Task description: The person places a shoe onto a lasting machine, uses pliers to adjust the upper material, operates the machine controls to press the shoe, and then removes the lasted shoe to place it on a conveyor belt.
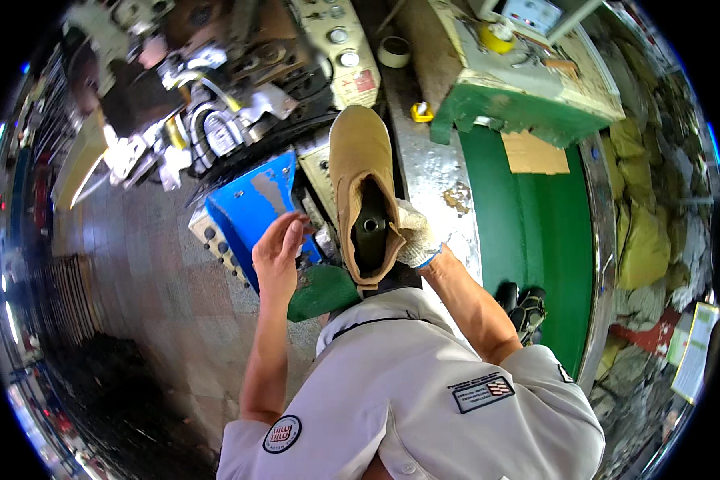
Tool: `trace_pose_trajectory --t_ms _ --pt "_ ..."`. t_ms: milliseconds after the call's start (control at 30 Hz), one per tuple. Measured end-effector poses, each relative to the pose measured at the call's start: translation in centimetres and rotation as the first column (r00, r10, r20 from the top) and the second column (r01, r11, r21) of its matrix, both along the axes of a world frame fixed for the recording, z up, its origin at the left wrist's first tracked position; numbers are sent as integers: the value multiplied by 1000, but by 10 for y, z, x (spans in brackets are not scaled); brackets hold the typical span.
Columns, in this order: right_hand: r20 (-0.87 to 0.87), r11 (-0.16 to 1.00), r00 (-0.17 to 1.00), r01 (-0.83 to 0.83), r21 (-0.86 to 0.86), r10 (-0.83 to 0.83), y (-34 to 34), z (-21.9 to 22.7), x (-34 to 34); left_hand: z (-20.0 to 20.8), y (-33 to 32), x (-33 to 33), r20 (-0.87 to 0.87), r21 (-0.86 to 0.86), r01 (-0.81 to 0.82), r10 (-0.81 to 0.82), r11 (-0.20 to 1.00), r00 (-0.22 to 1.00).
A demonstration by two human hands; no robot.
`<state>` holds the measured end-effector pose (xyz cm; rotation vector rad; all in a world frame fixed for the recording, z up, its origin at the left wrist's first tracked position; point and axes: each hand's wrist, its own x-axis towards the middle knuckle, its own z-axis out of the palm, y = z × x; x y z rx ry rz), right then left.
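Note:
A tan ankle boot [362, 148] points toe away from me in the middle of the view. Inside its opening sits a dark shoe last [369, 240] with a round metal-rimmed hole. My right hand [416, 234], in a knitted off-white glove with a blue edge, is closed on the right side of the boot's collar; its fingertips are partly hidden. To the boot's left, my bare left hand [278, 252] is held up with its fingers loosely bent. I see nothing in it, and it looks open and apart from the boot.
A machine with metal clamps [224, 128] fills the upper left, beside a control panel [340, 56] with knobs. A worn blue panel [252, 204] lies beyond my left hand. A metal ledge [436, 172], a green bench [528, 116] and a tape roll [394, 52] are to the right.

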<state>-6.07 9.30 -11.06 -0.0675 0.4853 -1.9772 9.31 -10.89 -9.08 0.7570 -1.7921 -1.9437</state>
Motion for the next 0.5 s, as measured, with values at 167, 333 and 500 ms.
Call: trace_pose_trajectory --t_ms 167,333,500 --pt "-120 982 980 -147 119 162 -34 1 20 113 -9 13 188 -462 257 -189 849 964" --pt "-214 950 932 -258 178 293 -59 -2 30 109 -19 31 363 -819 377 -117 433 924" --pt "47 977 991 -133 170 126 -110 -2 47 75 -17 43 314 -880 328 -99 343 944"
